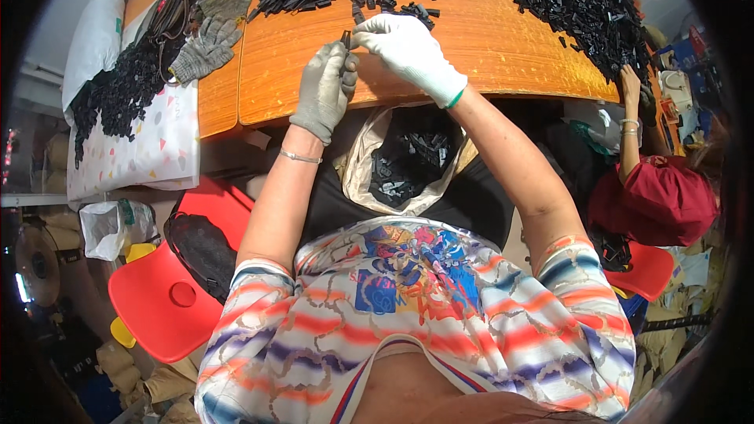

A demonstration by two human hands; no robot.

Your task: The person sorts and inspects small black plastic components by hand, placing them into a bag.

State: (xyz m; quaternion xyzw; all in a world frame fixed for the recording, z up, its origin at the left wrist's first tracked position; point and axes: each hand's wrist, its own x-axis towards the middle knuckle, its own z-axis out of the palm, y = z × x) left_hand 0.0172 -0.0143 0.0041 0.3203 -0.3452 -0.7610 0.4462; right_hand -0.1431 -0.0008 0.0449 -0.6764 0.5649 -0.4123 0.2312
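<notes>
Both gloved, pinching one small black plastic part [346, 38] between grey-gloved left hand [324, 86] and white-gloved right hand [408, 51], raised above the orange table [503, 47], directly over the lap bag [369, 161] for dropping.

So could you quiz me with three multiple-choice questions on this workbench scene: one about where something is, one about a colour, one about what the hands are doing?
1. Where is the open bag of black parts?
A. On the red chair
B. In the person's lap, below the table edge
C. On top of the table

2. What colour is the glove on the right hand?
A. White
B. Black
C. Red

3. What are the two hands doing?
A. Resting flat on the table
B. Together pinching one small black part
C. Holding the spare gloves

Answers: 1 B, the bag sits below the orange table, between the forearms. 2 A, it is white; the left hand wears grey. 3 B, both sets of fingertips meet on the part above the table.
</notes>
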